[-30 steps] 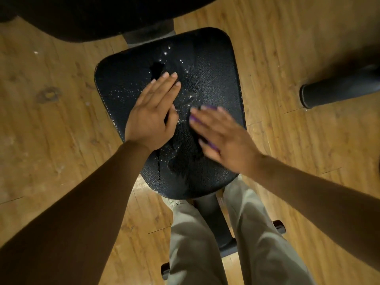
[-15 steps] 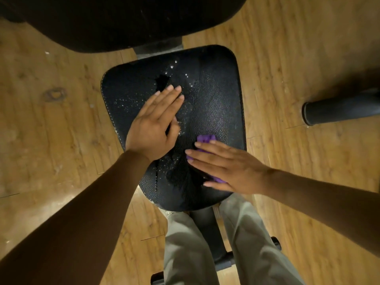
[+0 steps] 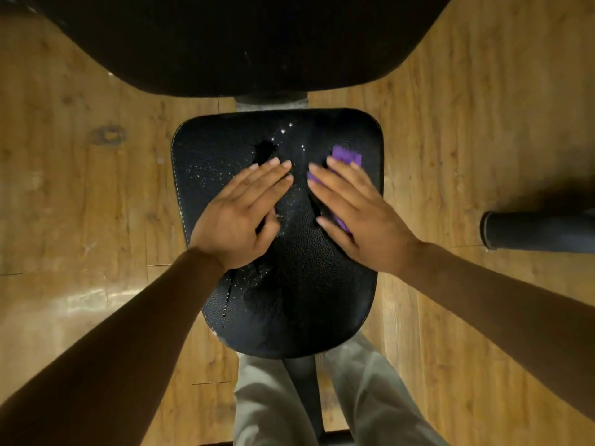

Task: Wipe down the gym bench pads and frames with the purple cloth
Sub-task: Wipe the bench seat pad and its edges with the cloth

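Right hand [image 3: 357, 217] is pressing the cloth [image 3: 346, 156] flat, fingers straight; droplets are lying leftward, by flat left hand [image 3: 240, 214] on pad [image 3: 289, 300].

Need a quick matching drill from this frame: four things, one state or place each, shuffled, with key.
Things:
1. left hand
2. purple cloth
3. seat pad
4. black roller

States:
A. under the right hand
B. speckled with droplets
C. flat on the pad, holding nothing
D. at the right edge, over the wood floor

Pairs: 1-C, 2-A, 3-B, 4-D
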